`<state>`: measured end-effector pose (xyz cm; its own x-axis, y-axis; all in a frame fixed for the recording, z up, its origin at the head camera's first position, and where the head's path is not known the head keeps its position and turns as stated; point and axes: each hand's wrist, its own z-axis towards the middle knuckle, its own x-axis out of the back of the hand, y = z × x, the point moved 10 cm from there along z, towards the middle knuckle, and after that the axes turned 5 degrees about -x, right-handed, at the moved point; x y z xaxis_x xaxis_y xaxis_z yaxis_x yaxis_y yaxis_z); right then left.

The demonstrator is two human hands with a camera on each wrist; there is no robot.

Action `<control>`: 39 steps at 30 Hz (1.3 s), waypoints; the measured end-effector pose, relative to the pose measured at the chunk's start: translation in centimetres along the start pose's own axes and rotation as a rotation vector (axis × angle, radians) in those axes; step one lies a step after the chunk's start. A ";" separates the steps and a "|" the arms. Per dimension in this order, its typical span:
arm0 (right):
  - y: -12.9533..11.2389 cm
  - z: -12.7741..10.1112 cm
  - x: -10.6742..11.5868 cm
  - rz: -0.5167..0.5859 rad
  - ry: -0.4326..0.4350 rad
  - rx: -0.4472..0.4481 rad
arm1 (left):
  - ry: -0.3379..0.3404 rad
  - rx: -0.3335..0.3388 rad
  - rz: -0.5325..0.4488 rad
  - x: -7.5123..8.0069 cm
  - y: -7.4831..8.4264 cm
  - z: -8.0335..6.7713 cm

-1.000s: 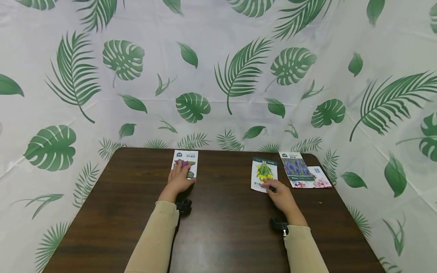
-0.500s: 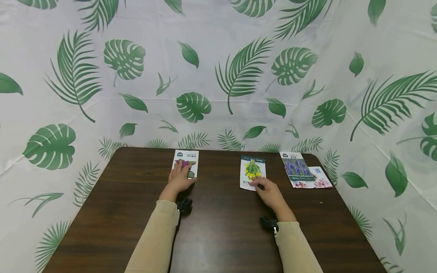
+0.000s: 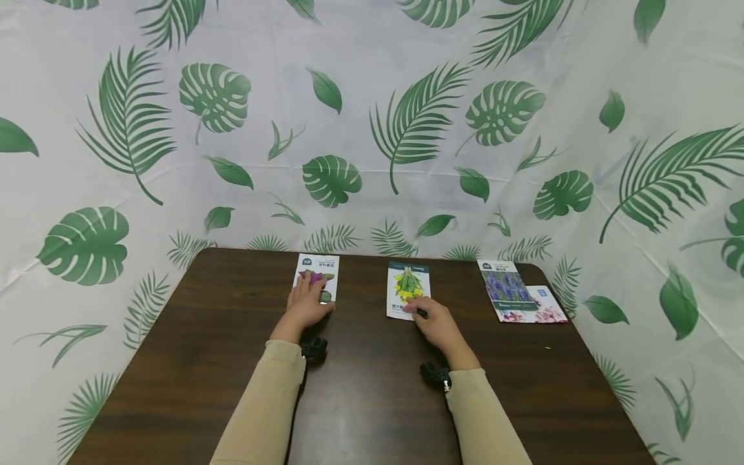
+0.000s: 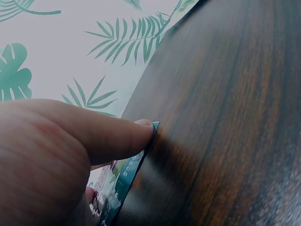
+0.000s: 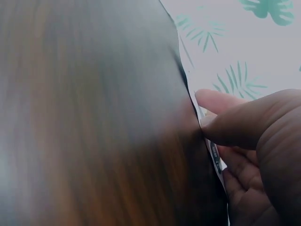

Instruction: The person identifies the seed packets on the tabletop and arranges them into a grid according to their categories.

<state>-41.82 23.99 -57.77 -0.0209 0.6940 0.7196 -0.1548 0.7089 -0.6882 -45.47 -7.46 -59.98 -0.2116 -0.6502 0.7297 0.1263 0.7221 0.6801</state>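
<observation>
Flat on the dark wooden table [image 3: 372,400], a seed packet with a purple flower picture [image 3: 329,263] lies under my left hand [image 3: 304,307]. My left fingers are spread over its face, and the thumb [image 4: 117,139] rests at its green edge in the left wrist view. To the right, my right hand [image 3: 437,323] pinches the lower right corner of a seed packet with yellow flowers [image 3: 409,279]. In the right wrist view the thumb [image 5: 235,125] and index finger [image 5: 216,100] meet at that packet's edge, with the other fingers curled.
At the table's back right, a packet with purple-blue flower spikes [image 3: 504,286] overlaps a packet with pink blossoms [image 3: 546,309]. A leaf-printed white cloth [image 3: 349,129] hangs behind the table. A tiny yellowish scrap [image 3: 547,348] lies near the right edge.
My right hand has slid the yellow-flower packet left across the table, away from the two packets on the right. My left hand stays on its packet.
</observation>
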 end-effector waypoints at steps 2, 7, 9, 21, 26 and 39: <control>-0.6 0.4 -0.6 -0.003 -0.005 0.007 | 0.007 -0.002 0.001 0.2 0.0 0.1; -1.9 0.9 -1.9 -0.018 -0.016 0.009 | 0.001 0.001 0.004 0.2 0.0 -0.1; -2.2 1.1 -2.4 -0.019 -0.018 0.007 | 0.009 -0.001 0.002 0.4 0.2 -0.1; -4.2 1.1 -4.9 0.001 -0.129 0.110 | 0.050 -0.009 0.001 0.9 0.6 -0.3; -4.0 0.7 -5.0 -0.003 -0.183 0.132 | 0.035 -0.005 0.006 0.7 0.8 -0.4; -4.1 0.4 -4.8 -0.033 -0.164 0.155 | 0.014 0.008 0.011 0.5 0.6 -0.4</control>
<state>-41.49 17.70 -58.34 -0.1718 0.6317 0.7559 -0.3076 0.6946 -0.6503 -45.15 -7.47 -59.21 -0.1967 -0.6457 0.7378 0.1211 0.7307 0.6718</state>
